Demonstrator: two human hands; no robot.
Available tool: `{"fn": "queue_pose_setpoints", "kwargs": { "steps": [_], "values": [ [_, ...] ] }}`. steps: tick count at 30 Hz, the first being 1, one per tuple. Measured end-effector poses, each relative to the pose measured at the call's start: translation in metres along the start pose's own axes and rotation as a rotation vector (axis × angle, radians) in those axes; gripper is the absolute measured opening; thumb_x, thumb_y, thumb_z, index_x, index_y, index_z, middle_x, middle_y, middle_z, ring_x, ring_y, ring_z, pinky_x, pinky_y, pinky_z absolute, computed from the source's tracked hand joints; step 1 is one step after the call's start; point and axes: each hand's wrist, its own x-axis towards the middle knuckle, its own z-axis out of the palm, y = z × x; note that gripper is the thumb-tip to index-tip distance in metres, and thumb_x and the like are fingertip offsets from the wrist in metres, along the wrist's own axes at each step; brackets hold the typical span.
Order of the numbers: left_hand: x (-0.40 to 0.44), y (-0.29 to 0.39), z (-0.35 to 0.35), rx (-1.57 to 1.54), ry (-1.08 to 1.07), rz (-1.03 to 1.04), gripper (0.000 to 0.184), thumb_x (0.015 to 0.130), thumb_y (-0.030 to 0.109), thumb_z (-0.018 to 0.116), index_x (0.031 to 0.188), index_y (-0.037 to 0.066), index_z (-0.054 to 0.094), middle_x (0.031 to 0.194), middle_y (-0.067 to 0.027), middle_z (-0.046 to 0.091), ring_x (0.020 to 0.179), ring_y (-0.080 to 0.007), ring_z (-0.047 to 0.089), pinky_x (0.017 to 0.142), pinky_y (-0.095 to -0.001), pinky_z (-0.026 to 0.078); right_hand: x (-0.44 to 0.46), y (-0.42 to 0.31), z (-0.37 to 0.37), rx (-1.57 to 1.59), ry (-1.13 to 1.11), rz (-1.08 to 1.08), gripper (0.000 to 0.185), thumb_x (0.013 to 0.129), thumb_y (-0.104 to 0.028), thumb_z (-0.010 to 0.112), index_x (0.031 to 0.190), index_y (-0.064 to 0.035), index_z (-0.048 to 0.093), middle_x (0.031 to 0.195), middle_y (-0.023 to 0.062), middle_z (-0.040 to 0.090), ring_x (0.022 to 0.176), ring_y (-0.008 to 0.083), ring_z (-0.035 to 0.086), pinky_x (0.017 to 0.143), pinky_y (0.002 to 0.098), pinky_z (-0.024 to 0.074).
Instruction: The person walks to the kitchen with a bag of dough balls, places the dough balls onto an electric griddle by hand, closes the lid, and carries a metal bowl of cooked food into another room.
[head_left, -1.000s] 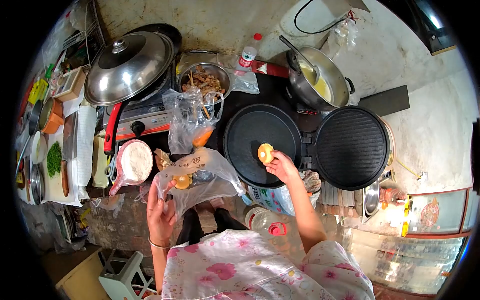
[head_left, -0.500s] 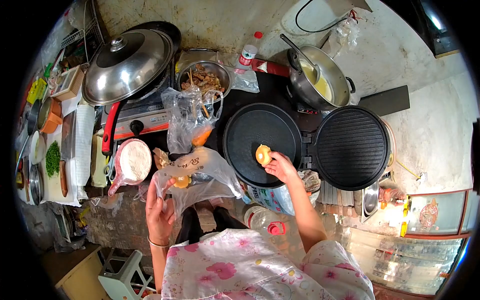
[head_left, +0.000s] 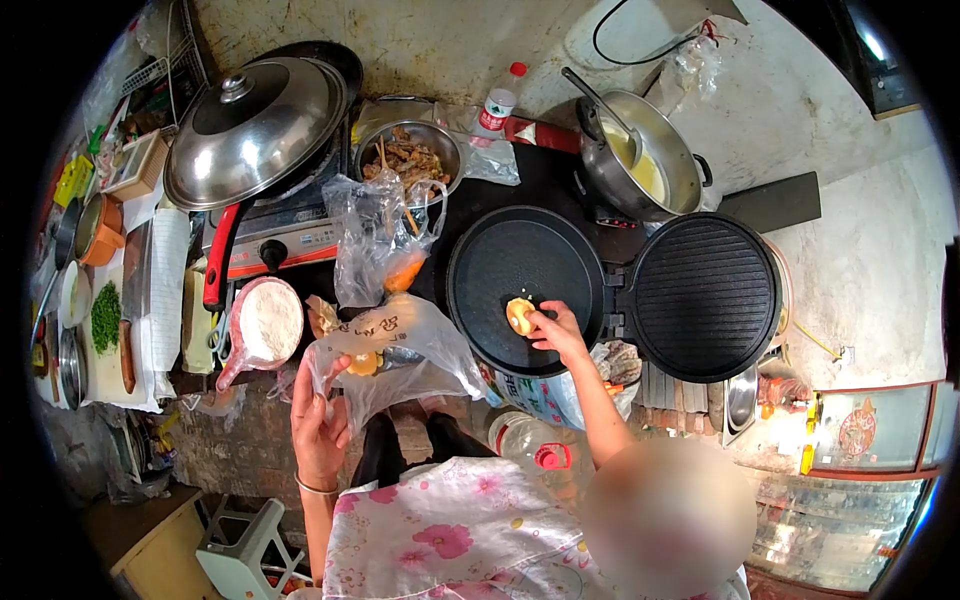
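Note:
My right hand [head_left: 557, 332] grips a small round, yellowish piece [head_left: 519, 315] with a pale middle, held over the lower part of a black round griddle pan [head_left: 500, 260]. Whether the piece touches the pan I cannot tell. My left hand [head_left: 322, 430] is closed on the edge of a thin clear plastic bag [head_left: 410, 340] with printed characters. A similar yellowish piece [head_left: 364, 363] shows at the bag near my left fingertips. The pan's ridged lid [head_left: 705, 297] lies open at its right, hinged to it. Small crumbs are visible on the pan near the piece.
A pink scoop of white flour [head_left: 270, 318] stands left of the bag. Behind are a lidded wok [head_left: 255, 130], a steel bowl of brown food [head_left: 408, 155] and a pot of yellow liquid [head_left: 650, 165] with a ladle. A blurred round patch [head_left: 668, 515] hides the lower right.
My right hand has shifted slightly left and up, and the yellowish piece is now tilted and a little lower. Crumbs show beside it. My left hand stays on the bag.

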Motion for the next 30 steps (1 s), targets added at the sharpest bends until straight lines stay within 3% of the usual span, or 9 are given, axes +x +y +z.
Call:
{"fn": "queue_pose_setpoints", "kwargs": {
  "steps": [11,19,24,27,28,30],
  "values": [
    [0.0,0.001,0.003,-0.002,-0.01,0.005,0.057,0.085,0.022,0.049,0.135,0.007,0.025,0.12,-0.0165,0.048,0.041,-0.0007,0.024,0.033,-0.0138,0.022,-0.005,0.005,-0.013,-0.107,0.169,-0.064,0.047,0.073,-0.024,0.064,0.11,0.0008,0.046,0.088,0.0123,0.058,0.06,0.016,0.06,0.045,0.0282,0.05],
    [-0.001,0.001,0.002,-0.02,-0.03,0.002,0.056,0.085,0.021,0.048,0.134,0.007,0.025,0.12,-0.0172,0.047,0.041,-0.0005,0.024,0.033,-0.014,0.021,-0.002,0.018,-0.013,-0.028,0.234,-0.205,0.031,0.074,-0.018,0.062,0.095,0.0036,0.056,0.073,0.0085,0.061,0.054,0.013,0.06,0.041,0.026,0.0491],
    [-0.003,0.003,0.001,-0.01,-0.027,-0.007,0.056,0.085,0.021,0.049,0.134,0.008,0.025,0.12,-0.0174,0.047,0.042,-0.0007,0.024,0.033,-0.014,0.02,-0.006,0.023,-0.017,-0.04,0.274,-0.28,0.028,0.077,-0.017,0.062,0.098,-0.0003,0.054,0.079,0.0082,0.06,0.055,0.0118,0.058,0.04,0.0234,0.0454],
    [-0.003,0.003,-0.002,-0.03,-0.035,-0.022,0.056,0.085,0.021,0.05,0.134,0.009,0.026,0.121,-0.0175,0.047,0.042,-0.0012,0.025,0.034,-0.014,0.021,0.009,0.046,-0.03,-0.291,0.429,-0.599,0.029,0.076,-0.015,0.063,0.099,-0.0004,0.054,0.082,0.0081,0.059,0.055,0.0109,0.056,0.04,0.0227,0.0433],
    [-0.004,0.002,-0.002,-0.024,-0.028,-0.02,0.056,0.085,0.021,0.05,0.134,0.009,0.026,0.121,-0.0175,0.047,0.042,-0.0012,0.025,0.034,-0.014,0.021,-0.013,0.028,-0.026,-0.207,0.468,-0.609,0.025,0.075,-0.015,0.063,0.092,0.0022,0.058,0.076,0.0109,0.061,0.069,0.0149,0.059,0.056,0.0251,0.0455],
    [-0.004,0.003,-0.002,-0.056,-0.051,-0.012,0.055,0.085,0.019,0.049,0.134,0.009,0.026,0.122,-0.0181,0.046,0.042,-0.0014,0.026,0.034,-0.0137,0.022,-0.072,-0.022,-0.01,0.118,0.316,-0.535,0.02,0.078,-0.011,0.061,0.093,0.0014,0.058,0.08,0.0093,0.061,0.068,0.0116,0.058,0.058,0.0223,0.045]
  ]
}}
